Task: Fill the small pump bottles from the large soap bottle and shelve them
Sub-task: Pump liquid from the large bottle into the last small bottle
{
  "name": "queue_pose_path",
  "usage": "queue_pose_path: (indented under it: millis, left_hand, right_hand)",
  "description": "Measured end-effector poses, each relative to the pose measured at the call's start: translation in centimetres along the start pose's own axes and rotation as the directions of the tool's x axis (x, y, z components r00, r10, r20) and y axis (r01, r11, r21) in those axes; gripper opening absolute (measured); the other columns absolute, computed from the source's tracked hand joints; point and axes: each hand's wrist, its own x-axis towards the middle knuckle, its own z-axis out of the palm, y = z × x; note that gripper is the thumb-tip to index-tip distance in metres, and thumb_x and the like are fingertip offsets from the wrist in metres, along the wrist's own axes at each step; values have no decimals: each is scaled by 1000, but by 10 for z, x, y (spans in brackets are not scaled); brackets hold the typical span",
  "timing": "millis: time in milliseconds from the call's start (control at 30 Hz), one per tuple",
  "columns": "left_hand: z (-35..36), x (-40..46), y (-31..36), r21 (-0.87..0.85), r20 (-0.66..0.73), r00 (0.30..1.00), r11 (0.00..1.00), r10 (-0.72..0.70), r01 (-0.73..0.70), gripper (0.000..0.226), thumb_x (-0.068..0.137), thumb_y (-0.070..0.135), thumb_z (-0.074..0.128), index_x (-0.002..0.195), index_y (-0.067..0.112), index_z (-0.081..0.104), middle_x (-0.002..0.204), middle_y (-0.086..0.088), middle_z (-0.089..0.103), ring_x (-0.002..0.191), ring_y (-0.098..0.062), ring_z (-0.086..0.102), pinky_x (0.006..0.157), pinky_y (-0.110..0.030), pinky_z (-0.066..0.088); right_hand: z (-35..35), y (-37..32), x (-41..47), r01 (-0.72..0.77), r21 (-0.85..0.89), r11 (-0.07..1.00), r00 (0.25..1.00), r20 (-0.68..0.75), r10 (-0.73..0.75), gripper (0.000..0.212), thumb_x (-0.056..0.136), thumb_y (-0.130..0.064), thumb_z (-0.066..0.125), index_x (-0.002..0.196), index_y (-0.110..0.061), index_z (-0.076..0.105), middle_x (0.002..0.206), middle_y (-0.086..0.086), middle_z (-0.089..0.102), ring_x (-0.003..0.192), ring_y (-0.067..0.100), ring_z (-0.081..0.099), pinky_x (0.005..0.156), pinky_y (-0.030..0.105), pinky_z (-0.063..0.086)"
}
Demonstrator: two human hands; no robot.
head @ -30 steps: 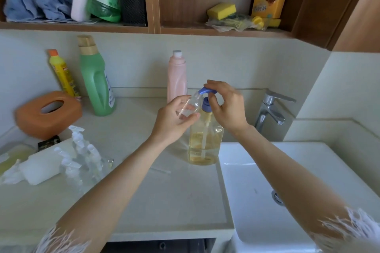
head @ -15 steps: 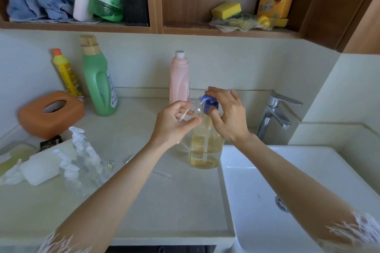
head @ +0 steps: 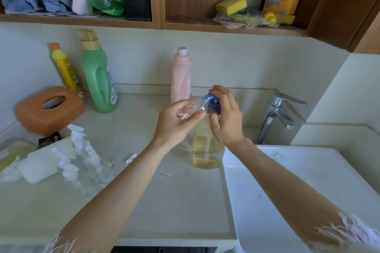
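Fingers (head: 185,112) of the left hand (head: 174,124) curl round a small clear plastic bottle (head: 196,107), tipping its open mouth toward the spout, likely so that soap lands inside rather than on the tabletop (head: 164,201). At the tabletop's left edge a cluster of clear small pump bottles with white pump heads (head: 82,158) lies waiting, apparently kept apart from the filling spot. Just right of the left hand, the large clear soap bottle with amber liquid (head: 206,150) stands by the tabletop's right edge, beside the white sink (head: 287,191), where drips could be rinsed away. The right hand (head: 226,117) is wrapped over its blue pump head (head: 212,104), fingers bent on top and thumb below, seemingly pressing it down. The wooden shelf (head: 226,26) above, beyond the tabletop's far edge, is where the filled bottles should go; none appears shelved yet.
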Motion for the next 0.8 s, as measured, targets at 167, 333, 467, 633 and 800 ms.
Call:
queue_pose_path:
  millis: [167,333,467,633,800]
  left_hand:
    - [-2,-1,-7,7,-15,1000,1000,-19,19,35,77,26,80,109,17,70,93,4,74,85,-9,67,82,-27,52]
    - [-3,0,-4,5,-7,999,999,-32,32,34,78,30,79,109,21,69,89,12,73,91,-7,67,90,-29,51]
    - [-5,4,3,-7,-6,1000,1000,-17,17,26,78,32,79,101,32,67,94,9,72,88,-13,67,92,-36,52]
    - [-6,-3,7,-50,1,999,998,-32,32,40,76,36,78,110,18,69,97,0,71,99,-35,65,95,-50,51]
    - [-12,-25,10,-60,53,999,998,3,0,41,77,35,78,111,15,68,84,7,69,70,-12,61,77,-32,48]
  right_hand:
    - [7,5,-5,9,-36,999,1000,7,-9,47,69,-15,42,110,0,62,118,12,62,112,12,51,84,30,42]
    - [1,4,-5,-23,-27,999,996,87,25,50,76,-25,60,124,-10,55,133,6,50,114,1,46,67,23,46]
    - [-3,3,7,-93,-43,995,988,117,98,52,80,-18,69,128,-23,50,141,-1,42,106,-13,38,68,22,41]
    - [-14,-2,8,-87,0,996,983,162,86,52,79,-6,73,126,-19,55,135,1,49,102,-5,48,77,6,42]
    - [-30,-20,-7,-113,67,991,981,163,101,52,80,-5,73,128,-16,56,136,0,49,106,10,55,81,39,55]
